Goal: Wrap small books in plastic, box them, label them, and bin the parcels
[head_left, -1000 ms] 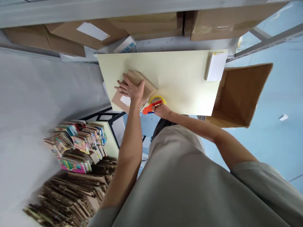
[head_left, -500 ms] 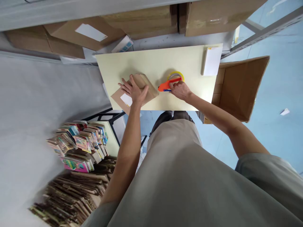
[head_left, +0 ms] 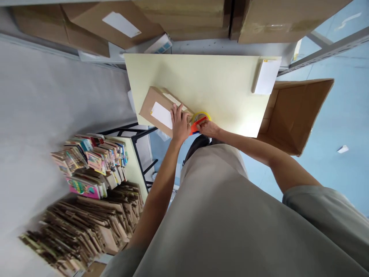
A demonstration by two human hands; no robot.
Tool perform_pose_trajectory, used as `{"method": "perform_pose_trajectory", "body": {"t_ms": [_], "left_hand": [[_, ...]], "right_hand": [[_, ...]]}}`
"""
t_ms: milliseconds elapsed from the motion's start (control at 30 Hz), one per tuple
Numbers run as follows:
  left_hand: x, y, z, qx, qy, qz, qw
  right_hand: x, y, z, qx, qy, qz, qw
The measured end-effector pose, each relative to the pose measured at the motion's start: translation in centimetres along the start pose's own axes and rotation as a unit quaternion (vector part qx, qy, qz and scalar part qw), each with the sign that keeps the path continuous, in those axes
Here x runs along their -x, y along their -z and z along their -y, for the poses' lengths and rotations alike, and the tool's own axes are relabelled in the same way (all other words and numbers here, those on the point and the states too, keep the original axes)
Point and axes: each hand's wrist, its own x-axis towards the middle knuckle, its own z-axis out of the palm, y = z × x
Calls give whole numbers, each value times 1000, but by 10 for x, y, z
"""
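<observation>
A small brown cardboard box with a white label lies slanted at the left near edge of the cream table. My left hand is closed over its right end, fingers across the top and side. In my right hand is an orange tape dispenser with a yellow-rimmed roll. The dispenser's front meets the box's right end, close to my left thumb. My fingers partly cover the dispenser, so the tape's contact with the box is hidden.
A white flat box lies at the right of the table. Right of it stands an open carton. Cartons fill the shelf behind. Books and stacked flat cardboard are at lower left.
The box has turned, and its label is now more exposed. My left hand has moved to its right end. The tape dispenser has come nearer to me and left, up to the box.
</observation>
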Motion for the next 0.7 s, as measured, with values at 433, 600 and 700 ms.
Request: {"method": "perform_pose_trajectory", "body": {"t_ms": [433,600,700], "left_hand": [[-3,-6,9,-21,-24,3,999],[-9,-29,18,-67,47,-131,988],[-9,-38,23,-83,116,-190,971]], "right_hand": [[22,42,-95,47,-152,-79,984],[-4,44,-73,38,-151,-75,985],[-4,37,-77,37,-150,-84,984]]}}
